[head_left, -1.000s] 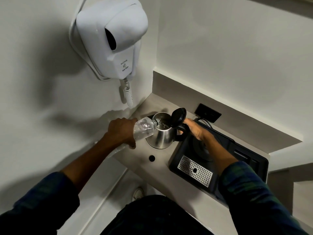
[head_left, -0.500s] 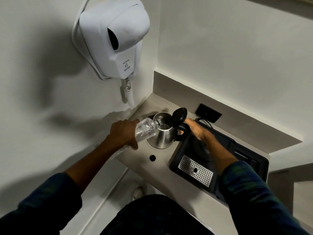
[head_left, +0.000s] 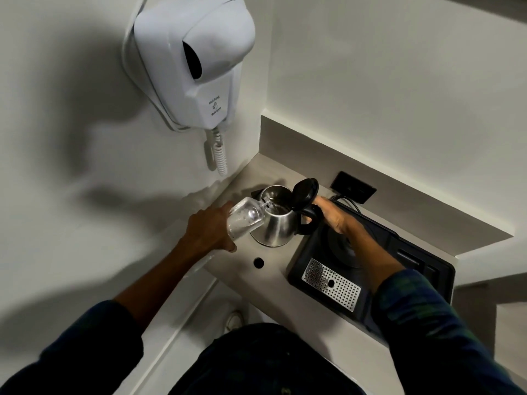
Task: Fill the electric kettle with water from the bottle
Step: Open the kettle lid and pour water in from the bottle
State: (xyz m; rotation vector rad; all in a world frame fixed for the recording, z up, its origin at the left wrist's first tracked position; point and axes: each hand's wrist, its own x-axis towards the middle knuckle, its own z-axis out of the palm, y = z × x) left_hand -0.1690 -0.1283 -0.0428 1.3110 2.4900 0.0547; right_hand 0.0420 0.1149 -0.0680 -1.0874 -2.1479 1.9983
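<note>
Stainless steel gleams on the body of the electric kettle, which stands upright on the pale counter in the far left corner, just left of a black tray. Its black lid is flipped up and stands nearly on edge at the right of the open mouth. The clear plastic bottle lies tilted almost onto its side, its long axis running from the near left up to the far right, neck pointing right and into the kettle's mouth, base toward the left hand. The neck rests at or just over the kettle's left rim; whether it touches cannot be told. The left hand wraps closed around the bottle's lower half, fingers curled under it and knuckles up. The right hand is closed on the kettle's black handle at the right side of the body, thumb side toward the lid. A perforated metal drip grille sits in the near part of the tray. A small dark hole shows in the counter just near of the kettle. A white wall-hung hair dryer with a coiled cord is mounted on the left wall above the corner, and a black socket plate sits on the far wall right of the lid.
</note>
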